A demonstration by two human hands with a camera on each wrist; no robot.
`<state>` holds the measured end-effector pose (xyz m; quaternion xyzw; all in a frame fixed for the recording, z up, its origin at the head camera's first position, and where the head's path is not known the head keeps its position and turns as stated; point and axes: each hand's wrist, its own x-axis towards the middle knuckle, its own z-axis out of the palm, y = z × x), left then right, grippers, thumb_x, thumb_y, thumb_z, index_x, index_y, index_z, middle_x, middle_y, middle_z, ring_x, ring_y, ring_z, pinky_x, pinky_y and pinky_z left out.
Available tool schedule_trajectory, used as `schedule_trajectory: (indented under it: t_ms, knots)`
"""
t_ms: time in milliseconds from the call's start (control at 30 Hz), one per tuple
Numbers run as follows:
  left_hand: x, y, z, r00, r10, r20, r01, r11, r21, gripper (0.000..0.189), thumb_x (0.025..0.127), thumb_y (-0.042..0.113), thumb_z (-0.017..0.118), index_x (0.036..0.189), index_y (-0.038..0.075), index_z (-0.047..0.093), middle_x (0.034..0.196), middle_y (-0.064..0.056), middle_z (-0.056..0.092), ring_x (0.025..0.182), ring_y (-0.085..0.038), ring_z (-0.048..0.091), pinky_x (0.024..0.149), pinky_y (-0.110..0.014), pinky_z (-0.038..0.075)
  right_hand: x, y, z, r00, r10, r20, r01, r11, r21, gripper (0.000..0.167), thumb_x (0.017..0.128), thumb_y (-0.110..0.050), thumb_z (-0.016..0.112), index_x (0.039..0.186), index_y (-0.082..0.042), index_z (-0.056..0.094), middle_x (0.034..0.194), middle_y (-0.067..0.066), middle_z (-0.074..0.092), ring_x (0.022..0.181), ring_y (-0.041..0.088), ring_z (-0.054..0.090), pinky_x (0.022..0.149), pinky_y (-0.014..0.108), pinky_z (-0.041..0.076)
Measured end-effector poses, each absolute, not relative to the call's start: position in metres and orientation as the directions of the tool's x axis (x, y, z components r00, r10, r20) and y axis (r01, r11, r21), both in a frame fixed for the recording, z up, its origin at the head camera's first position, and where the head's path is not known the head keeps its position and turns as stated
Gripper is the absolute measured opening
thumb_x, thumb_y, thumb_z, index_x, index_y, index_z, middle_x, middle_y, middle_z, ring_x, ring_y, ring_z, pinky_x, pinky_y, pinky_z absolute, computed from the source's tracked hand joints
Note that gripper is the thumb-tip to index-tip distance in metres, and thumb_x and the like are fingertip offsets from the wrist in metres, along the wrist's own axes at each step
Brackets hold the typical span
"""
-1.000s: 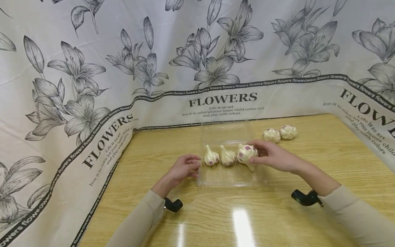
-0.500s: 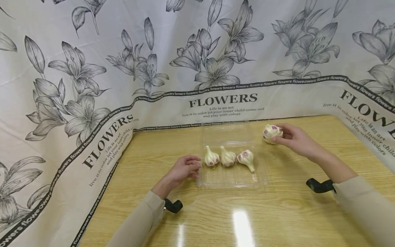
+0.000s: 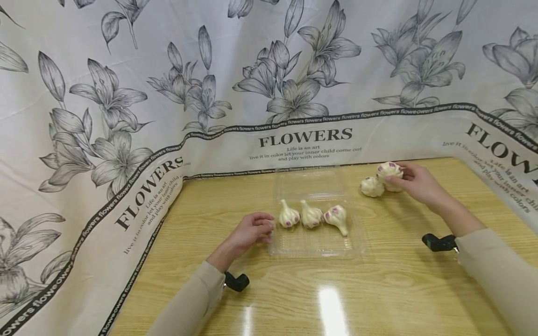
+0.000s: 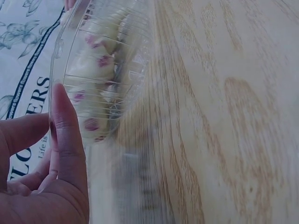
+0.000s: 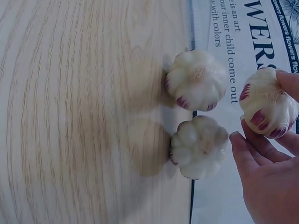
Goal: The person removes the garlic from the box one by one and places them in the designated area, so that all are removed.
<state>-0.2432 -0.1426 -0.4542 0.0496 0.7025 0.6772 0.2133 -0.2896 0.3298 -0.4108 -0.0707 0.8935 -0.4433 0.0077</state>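
Right grip: You're pinching a bulb right now, thumb on one side and fingers on the other, narrowed snugly onto it.
Held garlic: It's hanging in your fingers, flashing purple patches, above two more bulbs near the far right corner of the surface; in the right wrist view it's showing apart from both.
Loose pair: Down on the wood, the left loose bulb and the right loose bulb are lying just beside each other, close to the far edge.
Left grip: Across to your other side, you're pinching the left rim of the clear container, spacing narrow.
Lid: It's lying back from the container, reaching for the far edge of the surface.
Packed row: Three in the container! The left packed bulb and the middle packed bulb are pointing their stems at the far edge, while the right packed bulb is aiming its stem toward the near edge, slanting right.
Backdrop: A white cloth with grey flowers and "FLOWERS" lettering is rising beyond the far edge.
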Motion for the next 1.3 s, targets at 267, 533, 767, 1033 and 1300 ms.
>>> schedule_trajectory:
  t_ms: [267, 533, 767, 1033, 1300]
  knots:
    - [-0.244, -0.143, -0.454, -0.906, 0.355, -0.233, -0.219, 0.078, 0.973, 0.037, 0.102, 0.0, 0.057, 0.137, -0.011, 0.05, 0.097, -0.007, 0.061, 0.08, -0.014, 0.061, 0.068, -0.027, 0.06, -0.289, 0.336, -0.412, -0.99, -0.123, 0.066, -0.126, 0.592, -0.796, 0.074, 0.106, -0.035, 0.057, 0.155, 0.012, 0.025, 0.147, 0.038, 0.038, 0.129, 0.044, 0.048, 0.08, 0.004, 0.042]
    - [-0.243, -0.143, -0.456, -0.905, 0.351, -0.241, -0.225, 0.087, 0.971, 0.037, 0.102, 0.0, 0.058, 0.137, -0.01, 0.05, 0.097, -0.007, 0.062, 0.081, -0.015, 0.061, 0.069, -0.028, 0.06, -0.289, 0.348, -0.417, -0.995, -0.095, 0.033, -0.085, 0.616, -0.783, 0.079, 0.106, -0.038, 0.055, 0.157, 0.011, 0.02, 0.151, 0.041, 0.03, 0.135, 0.055, 0.037, 0.096, 0.033, 0.05]
    - [-0.244, -0.142, -0.456, -0.905, 0.353, -0.238, -0.221, 0.087, 0.971, 0.038, 0.102, 0.0, 0.058, 0.137, -0.01, 0.05, 0.097, -0.007, 0.061, 0.081, -0.014, 0.061, 0.068, -0.027, 0.06, -0.289, 0.359, -0.422, -0.997, -0.065, 0.042, -0.074, 0.631, -0.772, 0.079, 0.106, -0.039, 0.056, 0.156, 0.011, 0.022, 0.149, 0.04, 0.032, 0.134, 0.054, 0.038, 0.084, 0.019, 0.042]
    - [-0.244, -0.142, -0.455, -0.901, 0.366, -0.234, -0.219, 0.081, 0.972, 0.038, 0.102, 0.001, 0.058, 0.137, -0.011, 0.049, 0.097, -0.008, 0.061, 0.08, -0.014, 0.061, 0.068, -0.027, 0.06, -0.286, 0.373, -0.425, -0.998, -0.05, 0.035, -0.059, 0.645, -0.762, 0.082, 0.105, -0.04, 0.057, 0.155, 0.014, 0.022, 0.149, 0.043, 0.03, 0.132, 0.057, 0.037, 0.095, 0.05, 0.048]
    - [-0.244, -0.143, -0.455, -0.901, 0.366, -0.235, -0.22, 0.082, 0.972, 0.037, 0.102, 0.0, 0.058, 0.137, -0.011, 0.049, 0.096, -0.006, 0.061, 0.081, -0.014, 0.061, 0.069, -0.027, 0.06, -0.287, 0.387, -0.431, -0.999, -0.02, 0.03, -0.036, 0.665, -0.746, 0.08, 0.105, -0.039, 0.056, 0.153, 0.016, 0.022, 0.147, 0.045, 0.029, 0.13, 0.06, 0.035, 0.098, 0.067, 0.042]
